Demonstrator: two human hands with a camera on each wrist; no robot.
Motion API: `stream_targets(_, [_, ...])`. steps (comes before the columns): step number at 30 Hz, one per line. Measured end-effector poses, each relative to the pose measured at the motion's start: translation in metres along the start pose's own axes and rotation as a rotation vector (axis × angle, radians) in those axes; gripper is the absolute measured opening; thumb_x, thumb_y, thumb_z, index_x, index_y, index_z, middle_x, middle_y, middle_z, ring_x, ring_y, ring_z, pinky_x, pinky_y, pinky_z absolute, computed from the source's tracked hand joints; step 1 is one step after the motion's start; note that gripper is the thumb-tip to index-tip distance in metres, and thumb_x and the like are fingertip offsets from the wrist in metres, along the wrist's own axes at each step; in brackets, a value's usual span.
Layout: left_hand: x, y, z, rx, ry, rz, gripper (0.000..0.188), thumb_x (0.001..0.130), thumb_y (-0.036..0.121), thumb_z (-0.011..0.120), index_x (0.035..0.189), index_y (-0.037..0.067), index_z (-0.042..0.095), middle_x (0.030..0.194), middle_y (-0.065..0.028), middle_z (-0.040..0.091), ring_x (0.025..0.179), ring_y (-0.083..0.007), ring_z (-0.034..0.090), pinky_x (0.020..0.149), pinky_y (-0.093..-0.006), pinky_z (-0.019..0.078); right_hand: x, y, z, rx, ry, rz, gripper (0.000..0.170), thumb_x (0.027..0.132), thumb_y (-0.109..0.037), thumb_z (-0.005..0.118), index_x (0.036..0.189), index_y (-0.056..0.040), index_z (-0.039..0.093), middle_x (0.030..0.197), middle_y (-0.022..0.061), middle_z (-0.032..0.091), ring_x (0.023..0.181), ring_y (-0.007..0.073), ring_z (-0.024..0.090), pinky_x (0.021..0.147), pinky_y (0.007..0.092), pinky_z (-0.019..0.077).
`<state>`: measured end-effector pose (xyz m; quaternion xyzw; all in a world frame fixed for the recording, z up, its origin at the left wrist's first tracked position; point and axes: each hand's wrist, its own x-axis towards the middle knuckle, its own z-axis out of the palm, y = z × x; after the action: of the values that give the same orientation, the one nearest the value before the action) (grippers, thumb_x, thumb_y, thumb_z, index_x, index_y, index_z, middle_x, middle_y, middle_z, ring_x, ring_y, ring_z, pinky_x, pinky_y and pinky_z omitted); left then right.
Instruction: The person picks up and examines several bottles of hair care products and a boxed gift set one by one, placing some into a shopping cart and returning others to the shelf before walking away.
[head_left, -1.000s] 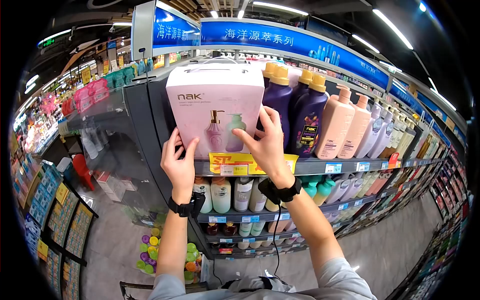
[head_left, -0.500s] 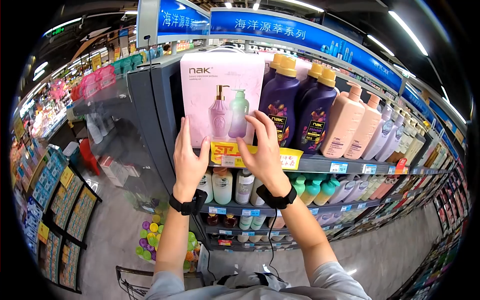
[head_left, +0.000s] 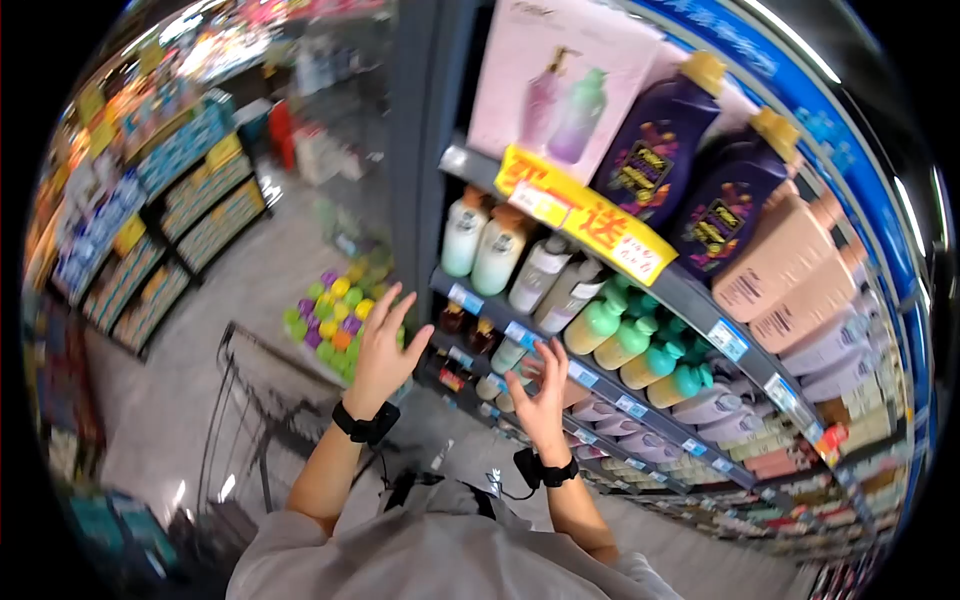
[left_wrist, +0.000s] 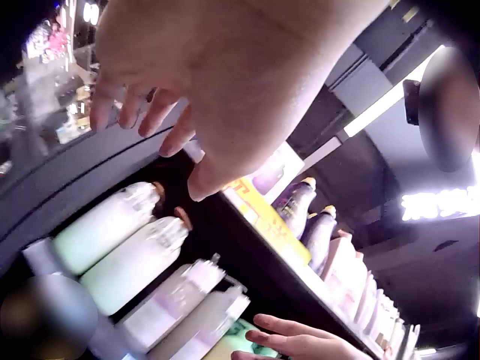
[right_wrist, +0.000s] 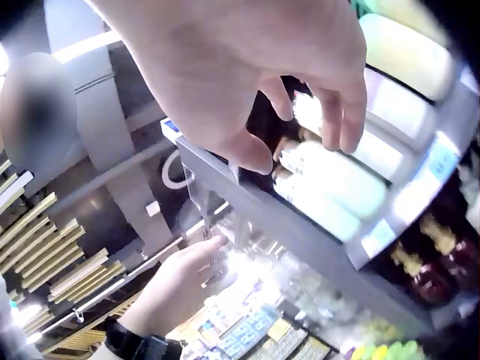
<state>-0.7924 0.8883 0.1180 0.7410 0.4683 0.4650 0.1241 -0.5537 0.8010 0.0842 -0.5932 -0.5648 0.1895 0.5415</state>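
Observation:
My left hand (head_left: 383, 350) hangs in the air in front of the shelves with its fingers spread and nothing in it. To its right, my right hand (head_left: 540, 405) is lower, its fingers loosely bent and also holding nothing. Above both hands, a pink gift box (head_left: 500, 100) printed with two pump bottles stands upright on the upper shelf. A yellow price sign (head_left: 590, 225) hangs from the shelf edge below it. In the left wrist view, white bottles (left_wrist: 135, 262) stand on the shelf beyond my left hand. The right wrist view shows my right hand's fingers overlapping pale bottles (right_wrist: 319, 199).
Dark purple bottles (head_left: 655, 150) with gold caps and peach pump bottles (head_left: 775, 255) stand beside the box. Green pump bottles (head_left: 600, 320) fill part of the shelf below. A wire shopping cart (head_left: 228, 400) is at my left, near a pile of colourful round items (head_left: 340, 315).
Both hands have come away from the pink box and dropped lower, towards me. The box stays on the shelf. The head view has tilted and turned downwards, bringing more of the cart into sight.

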Motion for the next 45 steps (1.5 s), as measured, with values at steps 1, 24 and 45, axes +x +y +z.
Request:
stream_targets(1, [-0.030, -0.011, 0.000, 0.044, 0.003, -0.028, 0.049, 0.086, 0.024, 0.074, 0.127, 0.001, 0.059, 0.139, -0.0181, 0.050, 0.129, -0.0378, 0.047, 0.106, -0.0432, 0.0401, -0.018, 0.021, 0.003, -0.003, -0.051, -0.024, 0.062, 0.083, -0.008, 0.074, 0.138, -0.0063, 0.046, 0.150, 0.0195, 0.029, 0.098, 0.0225, 0.062, 0.083, 0.0335, 0.0537])
stream_targets(24, [-0.580, -0.093, -0.143, 0.516, -0.213, -1.720, 0.110, 0.074, 0.044, 0.079, 0.157, 0.014, 0.013, 0.162, -0.0194, 0.010, 0.148, -0.0425, 0.012, 0.113, -0.0584, 0.0288, -0.180, 0.077, 0.213, -0.132, -1.325, -0.302, 0.091, 0.082, -0.032, 0.074, 0.153, -0.0040, 0.024, 0.157, 0.0312, 0.014, 0.132, 0.0445, 0.044, 0.104, 0.0437, 0.0435])
stream_targets(45, [-0.614, -0.113, -0.142, 0.563, -0.055, -1.641, 0.068, 0.077, 0.019, 0.068, 0.140, 0.015, 0.043, 0.148, -0.0123, 0.038, 0.146, -0.0334, 0.023, 0.110, -0.0660, 0.0273, -0.228, 0.088, 0.347, -0.406, -1.898, -0.265, 0.057, 0.087, -0.026, 0.069, 0.136, -0.0007, 0.053, 0.116, 0.0224, 0.067, 0.101, 0.0291, 0.066, 0.083, 0.0380, 0.0535])
